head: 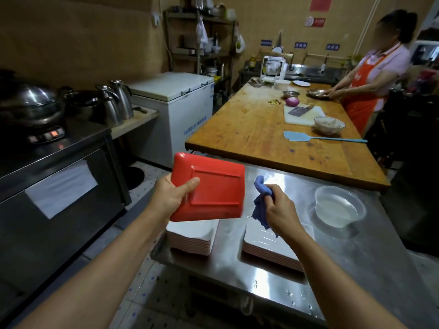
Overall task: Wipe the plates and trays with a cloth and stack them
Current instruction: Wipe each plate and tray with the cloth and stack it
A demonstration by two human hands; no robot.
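As left hand (169,198) grips red plate (209,188), cloth (260,203) apart

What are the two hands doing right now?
Left hand: grips the red plate, underside facing up.
Right hand: holds the blue cloth.

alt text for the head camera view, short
A person's left hand holds a red rectangular plate underside up, while the right hand grips a blue cloth, above a steel table bearing two stacks of plates.
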